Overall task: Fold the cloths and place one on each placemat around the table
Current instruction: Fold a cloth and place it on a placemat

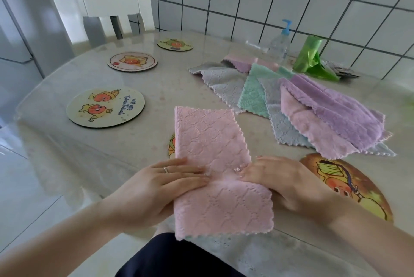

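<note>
Head view: pink cloth (215,164) lies folded at table (156,84) edge, 6 o'clock. Left hand (156,183) and right hand (284,181) press it flat, fingers straight, fingertips nearly meeting. Cloth pile (298,106) at 2 o'clock; placemats (105,107) at 10 o'clock.

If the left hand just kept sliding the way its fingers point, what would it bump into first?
The left hand lies flat on the pink cloth, fingers pointing right. Going straight on, it would most likely meet the right hand first, whose fingertips rest on the same cloth just opposite, almost touching.
</note>
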Action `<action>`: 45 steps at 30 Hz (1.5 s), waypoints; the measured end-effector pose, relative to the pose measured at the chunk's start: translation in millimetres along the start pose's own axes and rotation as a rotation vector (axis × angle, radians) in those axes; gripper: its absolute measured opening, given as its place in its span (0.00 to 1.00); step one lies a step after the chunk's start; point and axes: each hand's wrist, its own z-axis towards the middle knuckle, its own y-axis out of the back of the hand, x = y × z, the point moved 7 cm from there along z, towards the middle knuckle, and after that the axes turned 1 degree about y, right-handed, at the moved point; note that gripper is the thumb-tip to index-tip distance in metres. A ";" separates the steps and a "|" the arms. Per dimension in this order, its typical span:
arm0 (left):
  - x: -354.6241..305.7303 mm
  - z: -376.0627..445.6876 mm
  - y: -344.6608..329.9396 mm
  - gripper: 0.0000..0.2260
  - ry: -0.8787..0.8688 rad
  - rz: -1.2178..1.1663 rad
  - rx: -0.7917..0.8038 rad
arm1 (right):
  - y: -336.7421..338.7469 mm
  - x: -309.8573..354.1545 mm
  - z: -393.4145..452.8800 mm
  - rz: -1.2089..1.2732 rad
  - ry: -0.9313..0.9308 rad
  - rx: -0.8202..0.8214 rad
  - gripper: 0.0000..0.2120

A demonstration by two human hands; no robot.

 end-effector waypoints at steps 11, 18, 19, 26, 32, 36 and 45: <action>50.2 14.2 22.1 0.12 0.722 -0.476 -0.197 | 14.3 -29.3 23.2 0.496 -0.550 -0.299 0.11; 114.6 28.9 16.1 0.41 0.957 -0.591 -0.117 | -12.0 -86.3 42.3 0.514 -0.870 -0.236 0.14; 119.3 28.7 15.5 0.43 0.964 -0.578 -0.094 | -15.5 -90.0 40.8 0.531 -0.901 -0.221 0.19; 111.5 33.5 16.2 0.21 0.888 -0.467 0.030 | -21.3 -89.1 40.1 0.511 -0.837 -0.138 0.23; 112.1 32.1 16.7 0.25 0.950 -0.410 0.036 | -21.8 -91.6 43.3 0.440 -0.851 -0.117 0.21; 116.6 37.2 16.5 0.24 0.984 -0.427 0.075 | -20.0 -95.4 47.1 0.379 -0.862 -0.095 0.20; 89.1 55.3 41.1 0.23 0.762 0.018 0.034 | -9.1 -82.5 64.7 0.171 -0.766 -0.045 0.22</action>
